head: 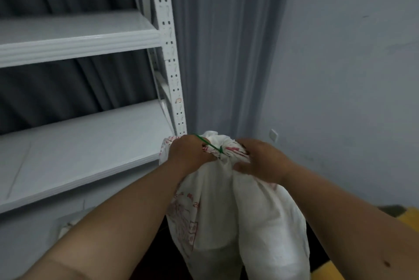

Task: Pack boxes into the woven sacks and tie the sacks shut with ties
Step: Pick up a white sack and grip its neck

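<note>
So the woven sack [238, 211] is standing upright on the floor right in front of me, just beside the corner post of the white metal shelving [79, 37], and it bulges like it's already full. I can't see the boxes themselves, they're hidden inside. The neck is bunched into a topknot and there's a thin green tie [209, 144] looped around it.

Left hand [189, 153] is clenched on the free tail of the tie, which sticks out past the knuckles toward the shelf post. Right hand [260, 161] is wrapped around the gathered neck just below the loop, holding the fabric bunched.

My read: packing's done on this one, we're mid-cinch. The loop looks snug, but I can't tell if it's fully locked down. Next move probably needs a firm pull on the tail away from the neck while the right hand keeps the gather from spreading or slipping out under the loop.

Grey curtain [226, 52] and plain wall [351, 75] behind, something yellow [410, 218] at the bottom right edge.
</note>
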